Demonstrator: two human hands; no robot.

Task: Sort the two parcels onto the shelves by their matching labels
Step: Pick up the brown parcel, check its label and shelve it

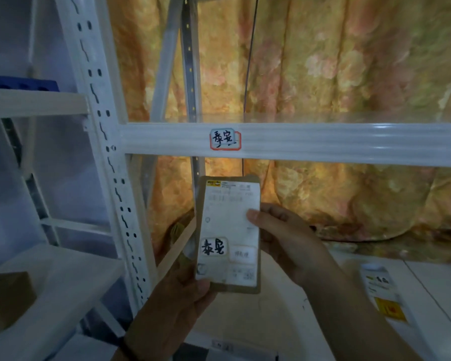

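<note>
A flat brown parcel (229, 234) stands upright in front of me, below a white shelf beam (323, 143). Its white shipping label carries a sticker with two handwritten black characters. My left hand (177, 306) grips its bottom left corner from below. My right hand (284, 238) holds its right edge, thumb on the label. The shelf beam bears a small handwritten label (225, 139) with similar characters, directly above the parcel. A second parcel (383, 290), white with a yellow sticker, lies flat on the lower shelf at the right.
A white perforated upright (107, 152) separates this bay from the left rack. There, a brown box (8, 298) sits on a lower shelf and a blue item (24, 83) on an upper one. A floral curtain (323, 74) hangs behind the shelves.
</note>
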